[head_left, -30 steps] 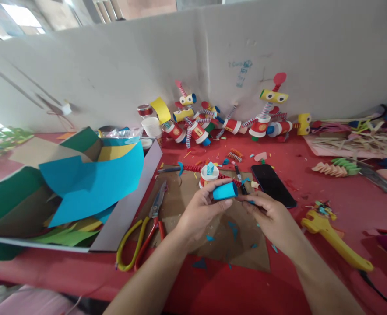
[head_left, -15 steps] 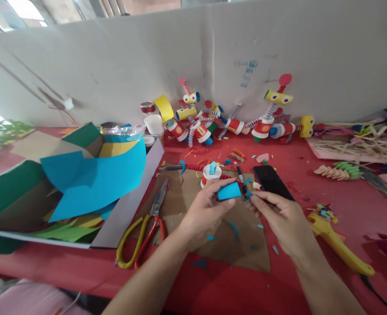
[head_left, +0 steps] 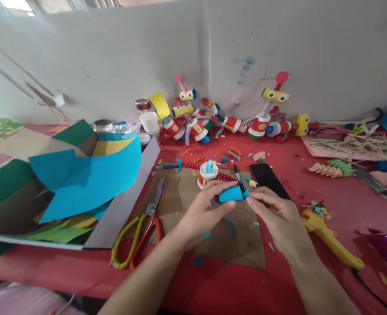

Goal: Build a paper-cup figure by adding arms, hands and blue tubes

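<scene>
My left hand (head_left: 209, 204) is closed around a small blue paper tube (head_left: 231, 194), thumb below and fingers above. At the tube's right end, my right hand (head_left: 275, 212) pinches a small blue paper piece (head_left: 246, 193) between thumb and fingertips; whether the piece touches the tube I cannot tell. Just behind the hands stands a red and white paper cup (head_left: 208, 175) with a folded light-blue paper spring on top. Red folded-paper arms reach out from its sides, the left one ending in a blue paper piece. Brown cardboard (head_left: 180, 218) lies beneath, strewn with blue scraps.
Large scissors (head_left: 152, 208) lie left of the hands, beside a box (head_left: 121, 210) of coloured paper. A black phone (head_left: 268, 180) and a yellow glue gun (head_left: 333, 238) are on the right. Several paper-cup figures (head_left: 198, 130) line the wall, near folded paper strips (head_left: 357, 144).
My right hand has brought the small blue piece leftward to the tube's right end. The tube has turned slightly in my left hand. The whole view has shifted a little.
</scene>
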`<action>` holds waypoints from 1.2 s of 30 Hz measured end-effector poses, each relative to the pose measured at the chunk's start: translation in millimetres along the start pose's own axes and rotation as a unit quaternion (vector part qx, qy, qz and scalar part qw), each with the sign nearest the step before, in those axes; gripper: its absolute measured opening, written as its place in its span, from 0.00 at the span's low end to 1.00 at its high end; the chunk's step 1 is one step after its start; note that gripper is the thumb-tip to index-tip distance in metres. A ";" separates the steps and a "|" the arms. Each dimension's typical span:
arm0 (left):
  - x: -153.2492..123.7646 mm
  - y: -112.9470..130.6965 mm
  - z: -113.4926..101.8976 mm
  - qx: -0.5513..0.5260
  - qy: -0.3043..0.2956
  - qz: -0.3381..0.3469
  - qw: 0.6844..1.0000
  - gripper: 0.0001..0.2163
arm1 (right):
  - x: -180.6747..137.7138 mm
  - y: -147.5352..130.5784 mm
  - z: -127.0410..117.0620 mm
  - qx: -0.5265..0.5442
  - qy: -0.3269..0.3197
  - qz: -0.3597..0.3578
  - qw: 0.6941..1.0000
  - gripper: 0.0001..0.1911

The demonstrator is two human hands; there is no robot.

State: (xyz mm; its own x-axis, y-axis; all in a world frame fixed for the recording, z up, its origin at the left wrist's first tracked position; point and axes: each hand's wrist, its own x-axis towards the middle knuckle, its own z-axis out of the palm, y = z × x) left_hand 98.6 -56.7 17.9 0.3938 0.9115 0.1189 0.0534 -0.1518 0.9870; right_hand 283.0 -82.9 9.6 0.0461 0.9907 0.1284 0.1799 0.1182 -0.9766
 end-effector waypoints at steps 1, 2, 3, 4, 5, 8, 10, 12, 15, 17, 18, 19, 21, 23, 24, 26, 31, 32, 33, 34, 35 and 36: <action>-0.1 -0.5 0.7 -0.013 0.002 -0.010 1.000 0.19 | -0.3 0.4 0.3 0.003 -0.007 0.002 1.000 0.06; -0.3 -0.8 1.5 -0.029 0.007 -0.021 0.999 0.19 | -0.4 0.7 0.8 0.008 -0.013 0.006 1.000 0.06; -0.4 -0.9 2.3 -0.048 0.013 -0.032 0.998 0.19 | -0.4 1.0 1.4 0.013 -0.018 0.009 1.000 0.06; -0.6 -0.9 3.0 -0.068 0.019 -0.043 0.997 0.18 | -0.3 1.3 2.0 0.018 -0.022 0.013 1.000 0.06; -0.7 -0.7 3.7 -0.087 0.024 -0.053 0.995 0.18 | -0.1 1.3 2.6 0.022 -0.024 0.015 0.999 0.06; -0.9 0.8 5.0 -0.118 0.034 -0.082 0.989 0.17 | 0.3 0.1 4.1 0.022 -0.026 0.015 0.999 0.07; -1.0 2.2 6.0 -0.132 0.038 -0.095 0.986 0.17 | 0.4 -1.7 4.8 0.018 -0.032 0.012 0.999 0.07; -1.1 3.2 7.9 -0.152 0.045 -0.103 0.982 0.17 | 0.3 -3.0 5.3 0.015 -0.036 0.011 0.999 0.07; -1.4 3.0 12.2 -0.175 0.058 -0.106 0.977 0.16 | 0.2 -1.9 6.1 0.006 -0.023 0.009 1.000 0.08; -1.7 1.7 14.8 -0.181 0.067 -0.102 0.976 0.16 | 0.1 0.5 6.6 0.001 -0.006 0.010 1.000 0.08; -1.8 0.9 15.7 -0.183 0.069 -0.101 0.975 0.16 | 0.1 1.7 6.9 0.002 -0.002 0.011 1.000 0.09; -1.9 0.1 16.3 -0.183 0.069 -0.100 0.976 0.16 | 0.1 2.7 7.1 0.003 -0.001 0.012 1.000 0.09; -2.0 -1.5 16.6 -0.177 0.065 -0.099 0.977 0.16 | 0.0 3.6 7.6 0.008 -0.007 0.017 1.000 0.09; -2.0 -2.7 16.3 -0.167 0.061 -0.094 0.980 0.15 | 0.0 3.4 8.1 0.006 -0.012 0.020 1.000 0.10; -2.0 -3.1 16.1 -0.161 0.060 -0.089 0.981 0.15 | -0.1 3.1 8.3 0.003 -0.014 0.022 1.000 0.10; -2.1 -3.2 15.9 -0.149 0.059 -0.078 0.984 0.14 | -0.3 2.6 8.6 -0.004 -0.016 0.031 0.999 0.11; -2.2 -0.3 14.9 -0.187 0.047 -0.085 0.978 0.17 | -0.6 4.0 9.7 0.005 -0.004 0.058 0.998 0.12; -2.0 0.3 14.4 -0.217 0.044 -0.106 0.969 0.17 | -0.5 4.5 9.9 0.007 0.003 0.061 0.998 0.12; -1.6 0.7 13.8 -0.247 0.046 -0.129 0.959 0.17 | -0.2 5.0 10.0 0.008 0.011 0.064 0.998 0.12; -1.1 1.0 13.2 -0.272 0.051 -0.149 0.949 0.16 | 0.0 5.5 10.1 0.010 0.021 0.065 0.998 0.11; -0.6 1.2 12.7 -0.290 0.058 -0.163 0.941 0.15 | 0.4 5.9 10.1 0.013 0.030 0.067 0.997 0.11; 0.0 1.4 12.3 -0.300 0.066 -0.171 0.936 0.15 | 0.7 6.3 10.0 0.016 0.037 0.069 0.997 0.11</action>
State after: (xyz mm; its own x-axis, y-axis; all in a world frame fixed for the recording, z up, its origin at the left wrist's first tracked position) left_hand 110.0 -61.7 17.9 0.3290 0.9127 -0.2425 -0.3839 0.3639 0.8487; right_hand 274.4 -80.8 1.8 0.1404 0.9901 0.0043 0.1346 -0.0148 -0.9908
